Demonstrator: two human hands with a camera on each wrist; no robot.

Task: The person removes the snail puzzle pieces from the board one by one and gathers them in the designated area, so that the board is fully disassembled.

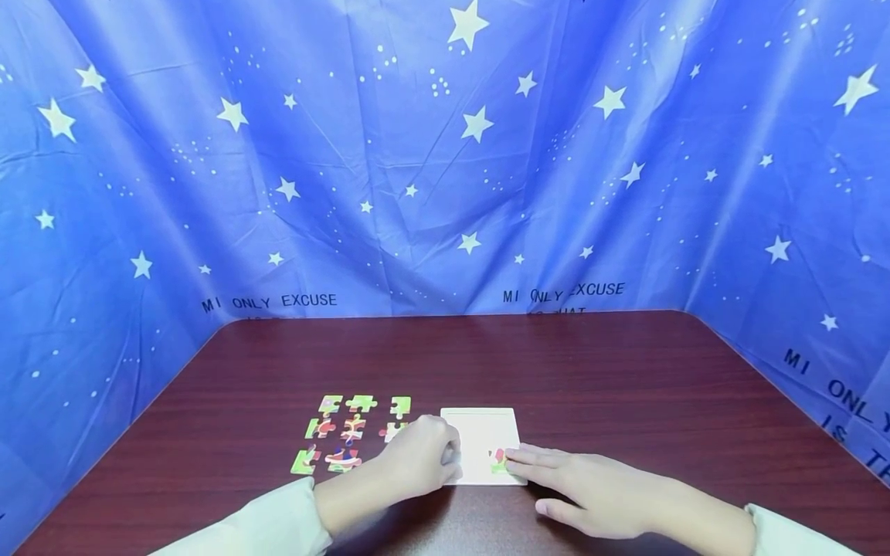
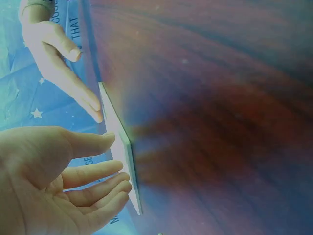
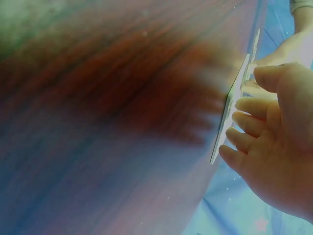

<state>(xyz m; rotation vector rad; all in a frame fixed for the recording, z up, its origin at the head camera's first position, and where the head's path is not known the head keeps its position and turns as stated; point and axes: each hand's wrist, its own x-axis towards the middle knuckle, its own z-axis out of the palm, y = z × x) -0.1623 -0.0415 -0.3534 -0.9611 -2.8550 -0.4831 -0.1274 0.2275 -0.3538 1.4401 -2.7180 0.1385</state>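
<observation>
A white square puzzle tray (image 1: 480,434) lies flat on the table, with one colourful jigsaw piece (image 1: 498,461) in its lower right corner. My left hand (image 1: 420,457) is at the tray's left edge with bent fingers. In the left wrist view its thumb (image 2: 100,143) and fingertips meet the tray, a gap between them and no piece seen there. My right hand (image 1: 591,486) lies palm down, its extended fingertips over the tray's right edge and at the piece. Seen from the right wrist, the fingers (image 3: 249,122) are spread along the tray (image 3: 225,120).
Left of the tray lie several loose jigsaw pieces (image 1: 353,426) in rows, some partly hidden behind my left hand and wrist. The dark red-brown wooden table (image 1: 591,371) ends at a blue curtain (image 1: 389,154) with white stars, hanging at the back and both sides.
</observation>
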